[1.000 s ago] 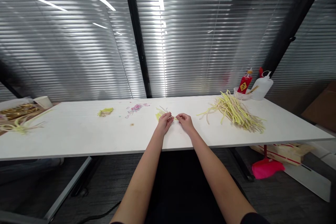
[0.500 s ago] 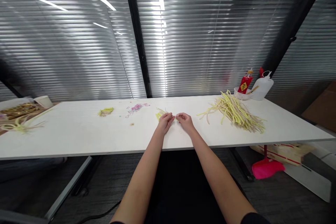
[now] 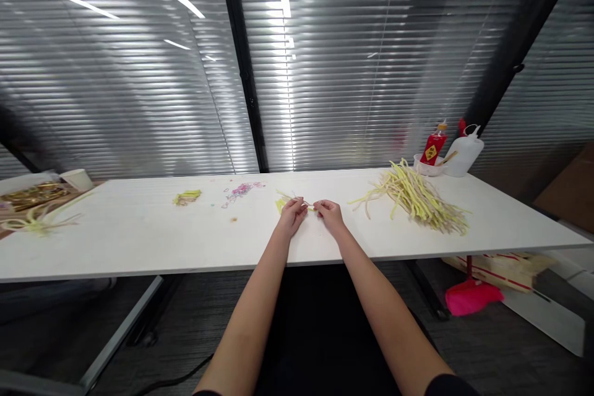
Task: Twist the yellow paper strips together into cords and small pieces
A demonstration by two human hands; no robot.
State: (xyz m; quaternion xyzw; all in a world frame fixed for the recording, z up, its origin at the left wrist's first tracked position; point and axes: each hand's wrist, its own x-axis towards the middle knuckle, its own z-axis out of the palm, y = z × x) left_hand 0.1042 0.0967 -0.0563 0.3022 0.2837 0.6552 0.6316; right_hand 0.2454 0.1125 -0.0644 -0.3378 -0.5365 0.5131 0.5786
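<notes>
My left hand (image 3: 292,215) and my right hand (image 3: 329,215) rest close together on the white table (image 3: 139,241), both pinched on a thin yellow-green strip (image 3: 310,207) that runs between their fingertips. Just behind my left hand lies a small bunch of yellow-green strips (image 3: 284,200). To the right, apart from my hands, a large pile of yellow and pale strips (image 3: 413,198) spreads over the table.
A red bottle (image 3: 434,147), a white squeeze bottle (image 3: 465,150) and a small bowl (image 3: 424,167) stand at the back right. Pink bits (image 3: 241,190) and a small yellow-green clump (image 3: 187,197) lie at mid-table. A paper cup (image 3: 78,180) sits far left. A pink dustpan (image 3: 471,297) is on the floor.
My hands have shifted only slightly, fingertips working the strip; the right hand has edged a little toward the left one.
</notes>
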